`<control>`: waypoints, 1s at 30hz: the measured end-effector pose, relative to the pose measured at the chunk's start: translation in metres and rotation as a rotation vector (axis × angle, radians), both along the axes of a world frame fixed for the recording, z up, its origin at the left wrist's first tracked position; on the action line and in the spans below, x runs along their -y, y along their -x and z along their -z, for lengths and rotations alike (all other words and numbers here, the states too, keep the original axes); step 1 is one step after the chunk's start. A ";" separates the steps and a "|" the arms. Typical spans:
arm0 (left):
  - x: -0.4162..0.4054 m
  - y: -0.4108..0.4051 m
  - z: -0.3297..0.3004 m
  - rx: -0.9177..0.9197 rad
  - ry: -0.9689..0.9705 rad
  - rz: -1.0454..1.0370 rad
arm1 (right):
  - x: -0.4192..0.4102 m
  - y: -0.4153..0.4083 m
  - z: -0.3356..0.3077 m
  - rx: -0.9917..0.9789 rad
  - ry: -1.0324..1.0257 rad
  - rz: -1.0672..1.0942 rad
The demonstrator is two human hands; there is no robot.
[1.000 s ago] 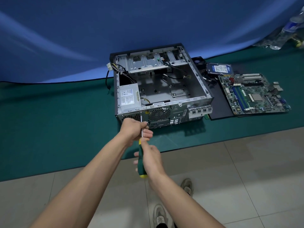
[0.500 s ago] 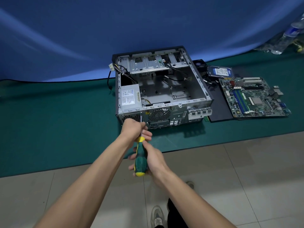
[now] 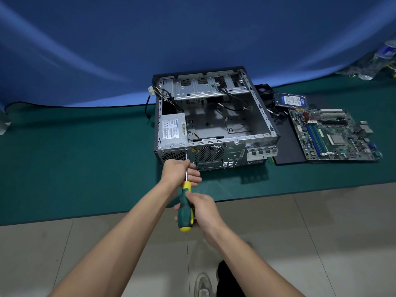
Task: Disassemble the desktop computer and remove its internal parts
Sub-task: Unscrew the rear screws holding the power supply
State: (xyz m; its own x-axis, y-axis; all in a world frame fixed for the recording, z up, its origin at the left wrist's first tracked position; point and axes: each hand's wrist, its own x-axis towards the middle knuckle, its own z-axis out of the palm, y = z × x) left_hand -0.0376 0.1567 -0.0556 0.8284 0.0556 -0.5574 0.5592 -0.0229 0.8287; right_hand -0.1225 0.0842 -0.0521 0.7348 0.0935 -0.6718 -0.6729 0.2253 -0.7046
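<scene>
An open grey computer case (image 3: 252,144) lies on a green mat (image 3: 75,168), its rear panel facing me. The silver power supply (image 3: 173,129) sits in its near left corner. A green and yellow screwdriver (image 3: 185,209) points at the rear panel beside the power supply. My left hand (image 3: 179,171) pinches the metal shaft close to the panel. My right hand (image 3: 201,207) grips the handle. A motherboard (image 3: 334,133), a hard drive (image 3: 290,100) and a black fan (image 3: 264,92) lie to the right of the case.
A black side panel (image 3: 287,146) lies under the motherboard. Loose cables (image 3: 154,93) hang over the case's left wall. A blue backdrop (image 3: 192,35) rises behind the mat. Plastic bottles (image 3: 383,56) lie at the far right. My shoe (image 3: 202,285) stands on the tiled floor below.
My right hand has turned on the handle, so more of the green grip shows. The view has shifted slightly. The left hand stays at the shaft.
</scene>
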 end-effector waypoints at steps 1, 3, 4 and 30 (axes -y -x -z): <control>-0.002 0.000 -0.001 0.002 -0.003 0.017 | 0.000 0.001 0.002 0.032 0.081 0.001; -0.003 0.001 -0.003 0.027 -0.060 -0.007 | -0.002 0.003 0.006 0.061 0.187 0.059; -0.003 0.000 -0.002 0.043 -0.083 -0.046 | -0.003 0.003 0.007 0.059 0.180 0.086; 0.008 0.004 -0.007 -0.058 0.234 -0.174 | -0.004 0.005 0.010 -0.028 -0.016 0.100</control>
State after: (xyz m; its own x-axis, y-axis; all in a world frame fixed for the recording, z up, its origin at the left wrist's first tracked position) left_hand -0.0411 0.1490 -0.0485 0.7840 0.0587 -0.6180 0.5845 0.2656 0.7667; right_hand -0.1273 0.0882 -0.0621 0.7222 0.0312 -0.6909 -0.6655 0.3033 -0.6820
